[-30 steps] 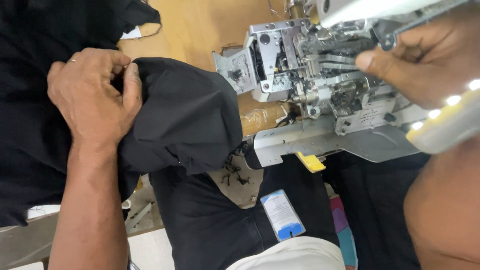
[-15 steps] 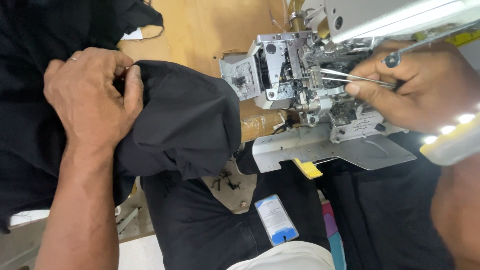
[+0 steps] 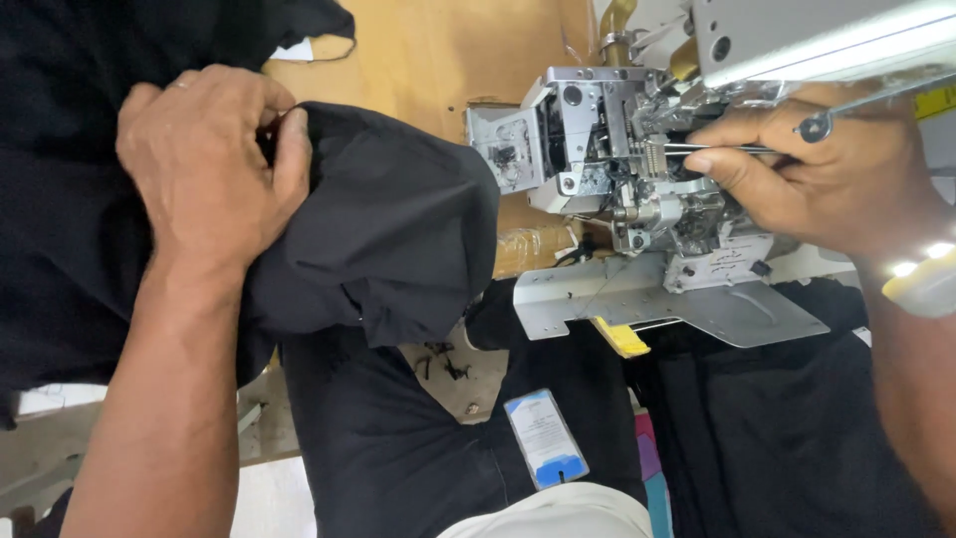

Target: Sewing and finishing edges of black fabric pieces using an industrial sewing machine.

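Observation:
My left hand [image 3: 204, 169] grips a bunched fold of black fabric [image 3: 398, 229] on the left, fingers closed over its edge. My right hand [image 3: 827, 179] is at the grey sewing machine head [image 3: 597, 159] and pinches a thin metal tool, like tweezers [image 3: 742, 149], whose tips point left into the needle area. The machine's flat metal plate [image 3: 687, 304] lies just below that hand. More black cloth [image 3: 60, 199] spreads under and left of my left arm.
A wooden tabletop [image 3: 438, 60] lies behind the fabric. A yellow tab [image 3: 622, 339] sticks out under the metal plate. A badge card with a blue edge [image 3: 546, 438] hangs over dark clothing below. A lit lamp strip [image 3: 921, 274] glows by my right wrist.
My right hand has moved left and down to the machine head, bringing the thin metal tool into the needle area. My left hand has kept its grip on the black fabric.

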